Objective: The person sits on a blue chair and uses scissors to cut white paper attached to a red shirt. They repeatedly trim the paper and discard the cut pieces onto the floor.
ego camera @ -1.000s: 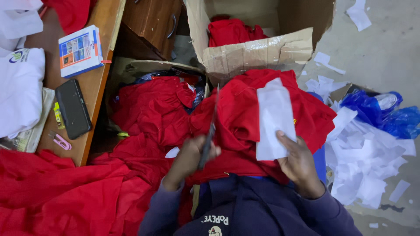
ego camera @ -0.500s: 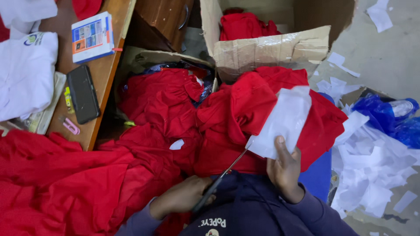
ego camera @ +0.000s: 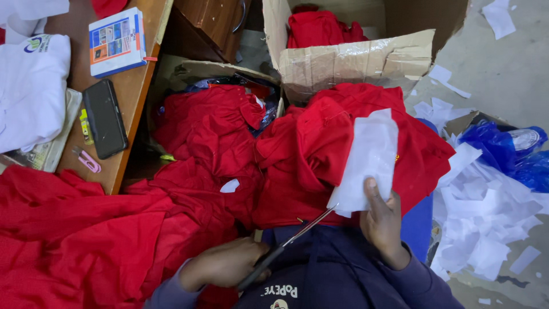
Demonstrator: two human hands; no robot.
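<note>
My left hand (ego camera: 226,264) is low in the view, close to my dark blue top, and is shut on the handles of a pair of scissors (ego camera: 303,229). The blades point up and right, and their tip touches the lower left corner of a white sheet (ego camera: 369,160). My right hand (ego camera: 382,220) holds that sheet by its lower edge, thumb on its face. The sheet stands upright over a heap of red garments (ego camera: 309,143) on my lap.
More red cloth (ego camera: 74,240) spreads left. A wooden desk (ego camera: 134,86) carries a black phone (ego camera: 104,126), a printed box (ego camera: 117,41), a pink clip (ego camera: 87,160) and a white shirt (ego camera: 31,86). A torn cardboard box (ego camera: 354,60) holds red cloth. White scraps (ego camera: 486,223) and a blue bag (ego camera: 497,146) lie right.
My left hand has drawn the scissors down toward my body, and the blade tip now meets the sheet's corner. My right hand has turned the sheet more upright.
</note>
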